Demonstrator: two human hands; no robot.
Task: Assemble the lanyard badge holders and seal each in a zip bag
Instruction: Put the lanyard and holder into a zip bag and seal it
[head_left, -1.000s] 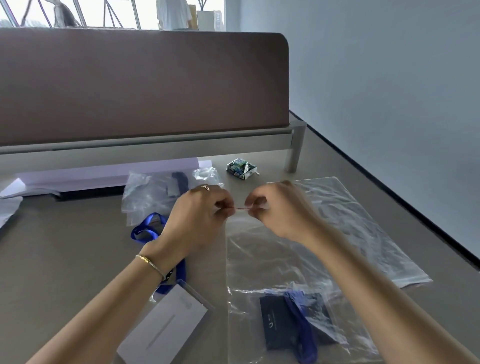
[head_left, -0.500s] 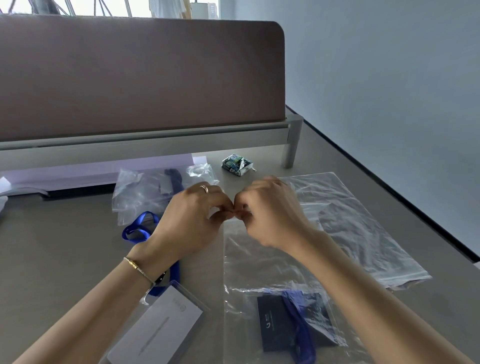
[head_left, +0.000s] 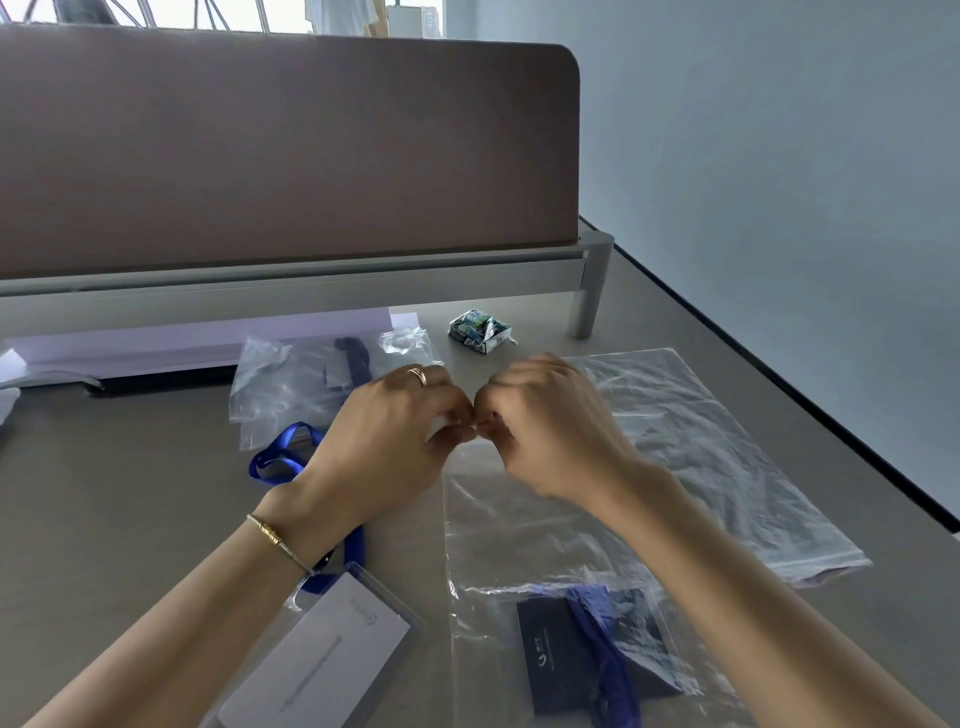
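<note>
Three zip bags; two lanyards

head-worn view, looking forward and down, close over desk, partition behind

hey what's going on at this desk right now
A person is packing lanyard badge holders into zip bags. Both hands, left hand and right hand, meet at the top edge of a zip bag, pinching it at the seal. Inside that bag lies a dark badge holder with a blue lanyard. Another badge holder lies unbagged under the left wrist, a spare bag lies to the right, and another filled bag lies behind.
</note>
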